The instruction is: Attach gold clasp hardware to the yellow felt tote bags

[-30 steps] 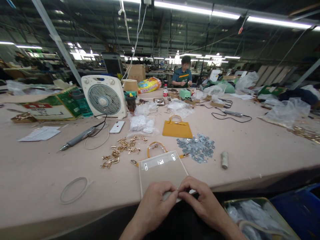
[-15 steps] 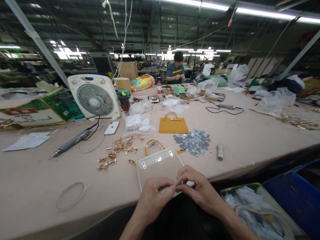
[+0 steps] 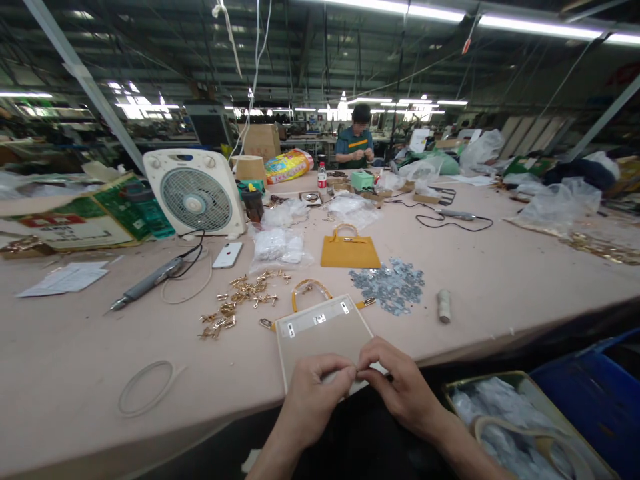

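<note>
My left hand (image 3: 317, 393) and my right hand (image 3: 400, 383) meet over the near edge of a handbag panel (image 3: 323, 341), fingertips pinched together. Whatever lies between the fingers is too small to make out. The panel lies beige side up, with metal plates (image 3: 319, 319) along its far edge. A mustard handle (image 3: 294, 300) and two strap ends with metal fittings stick out beyond it. Gold-coloured hardware (image 3: 230, 308) is scattered to the left, and a pile of small silvery plates (image 3: 393, 287) lies to the right. Behind sits another mustard handbag piece (image 3: 350, 253).
A fan (image 3: 195, 193), a phone (image 3: 227, 255) and a corded grey handheld tool (image 3: 147, 285) stand or lie at left. A small whitish roll (image 3: 444, 307) is at right. Below the table edge sits a bin of plastic scraps (image 3: 500, 400). A co-worker (image 3: 354, 143) sits across the table.
The whole view has shifted slightly to the right. My hands stay pinched together at the panel's near edge, with little visible movement.
</note>
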Available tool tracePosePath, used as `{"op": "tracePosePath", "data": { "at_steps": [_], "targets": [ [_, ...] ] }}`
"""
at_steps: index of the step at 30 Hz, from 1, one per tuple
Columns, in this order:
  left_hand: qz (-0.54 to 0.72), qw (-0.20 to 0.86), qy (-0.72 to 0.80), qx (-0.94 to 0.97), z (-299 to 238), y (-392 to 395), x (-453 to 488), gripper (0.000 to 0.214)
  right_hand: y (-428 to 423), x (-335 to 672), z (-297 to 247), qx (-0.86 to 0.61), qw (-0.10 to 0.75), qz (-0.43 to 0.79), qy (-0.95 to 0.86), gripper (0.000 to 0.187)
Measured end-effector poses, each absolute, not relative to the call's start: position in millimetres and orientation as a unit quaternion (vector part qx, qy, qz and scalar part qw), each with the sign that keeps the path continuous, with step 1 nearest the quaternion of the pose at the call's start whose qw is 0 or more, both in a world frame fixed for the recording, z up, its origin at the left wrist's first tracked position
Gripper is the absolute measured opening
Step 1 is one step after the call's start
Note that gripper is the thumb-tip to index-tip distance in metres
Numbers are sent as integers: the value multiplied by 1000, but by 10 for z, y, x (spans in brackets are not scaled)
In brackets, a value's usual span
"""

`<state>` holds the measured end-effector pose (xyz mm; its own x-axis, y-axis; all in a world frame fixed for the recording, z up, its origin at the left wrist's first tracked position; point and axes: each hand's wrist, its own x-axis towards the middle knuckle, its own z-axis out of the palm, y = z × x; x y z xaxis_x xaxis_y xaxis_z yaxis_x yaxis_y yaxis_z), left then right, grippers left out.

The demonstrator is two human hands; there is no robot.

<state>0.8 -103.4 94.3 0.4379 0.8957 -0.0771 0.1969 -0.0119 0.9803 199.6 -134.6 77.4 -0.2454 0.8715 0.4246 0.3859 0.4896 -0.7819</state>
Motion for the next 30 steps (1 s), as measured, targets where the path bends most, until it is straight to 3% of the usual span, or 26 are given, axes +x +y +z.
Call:
{"op": "tracePosePath", "data": {
  "at_steps": [3, 8, 11, 16, 25, 30],
  "targets": [
    [333, 576, 446, 599, 863, -985, -1, 33, -1420, 1994, 715, -382, 463, 216, -770, 15],
    [330, 594, 466, 566, 652, -787, -149, 39, -1552, 2079, 819, -283, 341, 289, -849, 11],
    [314, 584, 462, 589, 518, -695, -201, 39, -1383, 2218, 880, -335, 332, 343, -812, 7],
    [267, 542, 479, 637, 390, -673, -157, 33, -595, 2455, 825, -480, 371, 301, -736, 16],
    [283, 576, 483, 596, 295, -670, -167, 31, 364, 2359, 664, -450, 253, 372, -771, 19],
    [303, 593, 473, 576, 273, -646, -205, 32, 455, 2288, 537, -440, 245, 368, -782, 19]
  ]
}}
